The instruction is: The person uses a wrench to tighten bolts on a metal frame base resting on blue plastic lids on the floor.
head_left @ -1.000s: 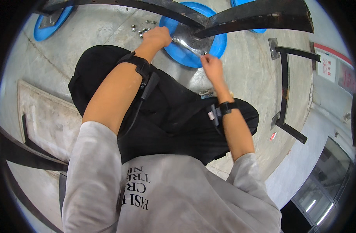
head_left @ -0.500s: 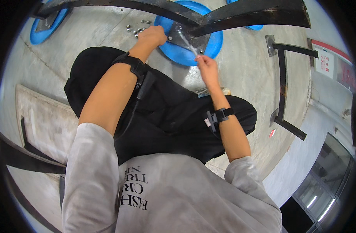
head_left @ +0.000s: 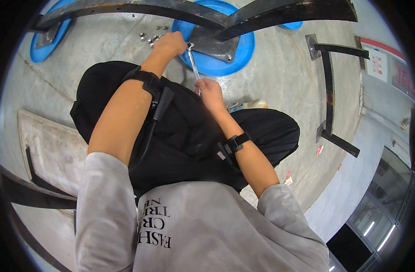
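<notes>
My right hand (head_left: 210,93) is closed round the near end of a silver wrench (head_left: 194,65). The wrench's far head lies at the left corner of a black metal base plate (head_left: 214,44), which rests on a blue round disc (head_left: 243,56). Right beside that head is my left hand (head_left: 170,44), fingers curled at the disc's left rim; whatever they pinch is hidden. A small bolt or nut (head_left: 229,59) shows at the plate's near right corner. Several shiny nuts (head_left: 150,41) lie on the floor left of my left hand.
Dark metal beams (head_left: 280,20) rise from the plate and arch across the top. Another blue disc (head_left: 46,47) with a plate stands far left. A black metal frame (head_left: 329,86) stands on the right. A pale board (head_left: 49,145) lies at left on the concrete floor (head_left: 280,81).
My right hand has drawn back and leftward with the wrench. The wrench head has gone from the plate's far side to its left corner, beside my left hand, which has barely moved.
</notes>
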{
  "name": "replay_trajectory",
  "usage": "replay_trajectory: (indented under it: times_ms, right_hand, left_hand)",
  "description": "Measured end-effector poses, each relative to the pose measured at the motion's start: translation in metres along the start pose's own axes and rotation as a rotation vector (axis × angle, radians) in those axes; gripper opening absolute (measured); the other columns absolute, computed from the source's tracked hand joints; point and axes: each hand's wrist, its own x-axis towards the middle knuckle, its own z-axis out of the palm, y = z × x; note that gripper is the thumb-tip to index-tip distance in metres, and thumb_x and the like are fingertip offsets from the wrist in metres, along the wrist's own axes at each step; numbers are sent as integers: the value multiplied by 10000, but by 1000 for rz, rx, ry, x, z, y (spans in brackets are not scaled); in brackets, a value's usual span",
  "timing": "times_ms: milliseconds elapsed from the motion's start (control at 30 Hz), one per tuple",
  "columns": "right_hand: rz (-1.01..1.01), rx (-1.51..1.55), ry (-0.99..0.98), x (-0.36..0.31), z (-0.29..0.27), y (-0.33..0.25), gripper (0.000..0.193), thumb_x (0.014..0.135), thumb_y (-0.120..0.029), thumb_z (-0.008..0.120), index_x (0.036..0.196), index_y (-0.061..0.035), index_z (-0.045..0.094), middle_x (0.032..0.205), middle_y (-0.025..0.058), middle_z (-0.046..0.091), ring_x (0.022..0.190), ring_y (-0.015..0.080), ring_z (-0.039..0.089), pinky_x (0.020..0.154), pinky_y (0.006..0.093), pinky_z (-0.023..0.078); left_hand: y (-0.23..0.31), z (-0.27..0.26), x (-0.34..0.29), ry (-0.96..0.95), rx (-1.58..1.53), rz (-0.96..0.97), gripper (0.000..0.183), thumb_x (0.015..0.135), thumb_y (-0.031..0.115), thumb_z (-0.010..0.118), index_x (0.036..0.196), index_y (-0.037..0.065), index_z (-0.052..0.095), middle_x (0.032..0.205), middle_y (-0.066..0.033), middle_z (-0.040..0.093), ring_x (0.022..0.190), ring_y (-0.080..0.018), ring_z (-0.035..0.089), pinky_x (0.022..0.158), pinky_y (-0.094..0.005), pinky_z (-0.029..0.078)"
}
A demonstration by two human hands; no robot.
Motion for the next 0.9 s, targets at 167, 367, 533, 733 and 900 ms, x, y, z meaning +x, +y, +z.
replay_trajectory:
  times_ms: [167,367,533,733,900]
  right_hand:
    - [45,5,58,-1,2,-5,279,877,-193,481,798,36,620,585,103,605,538,174,579,544,298,440]
    - [113,168,13,1,2,7,276,876,-195,486,798,33,622,585,101,605,540,177,580,539,289,435]
    - [187,69,-30,9,-2,6,304,870,-240,489,799,16,635,578,96,602,537,191,584,550,312,447]
    - [45,-316,9,24,-45,-12,298,837,-273,522,776,-16,661,568,116,606,558,242,612,582,342,466]
    - [-59,-648,59,53,-68,-2,355,800,-356,532,788,-28,666,715,180,633,723,322,623,663,395,477]
  left_hand:
    - [2,-2,-3,-20,-8,-11,313,792,197,524,1070,95,624,1084,-111,621,1009,-284,595,847,-387,462]
    - [0,0,1,11,-13,-8,328,800,215,514,1092,102,614,1132,-121,595,1051,-284,572,857,-387,458]
    - [-4,4,9,2,-23,-13,345,801,212,508,1115,104,600,1169,-124,573,1085,-287,549,882,-391,444]
    - [-3,-1,1,-14,-13,-12,360,797,206,504,1130,102,590,1184,-117,565,1093,-287,544,896,-404,434]
    - [0,5,9,-24,-22,-1,352,795,209,506,1118,102,596,1174,-112,572,1081,-286,551,890,-404,437]
